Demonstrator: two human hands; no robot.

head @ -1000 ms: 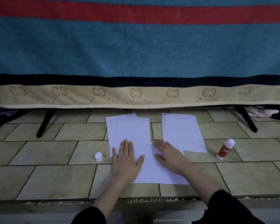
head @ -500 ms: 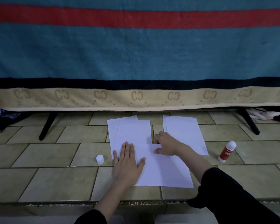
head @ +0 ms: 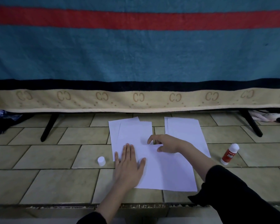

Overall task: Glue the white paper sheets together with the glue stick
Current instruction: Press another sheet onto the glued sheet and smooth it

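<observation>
Right hand point(head: 167, 143) shifted left | left hand point(head: 128, 164) flat on sheet point(head: 168, 172)

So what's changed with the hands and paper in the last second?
The right hand slid away from the person along the near sheet to its far edge, fingers now curled. The left hand stayed flat on the paper; glue stick and cap unmoved.

a teal woven blanket point(head: 136, 54) fills the upper frame, crossed by a red stripe, edged below with a navy band and a beige border of tan interlocking-c motifs. plain white paper sheets point(head: 166, 168) lie on olive-beige floor tiles point(head: 55, 183); red-and-white glue stick point(head: 229, 154) at right, small white cap point(head: 101, 161) at left.
</observation>
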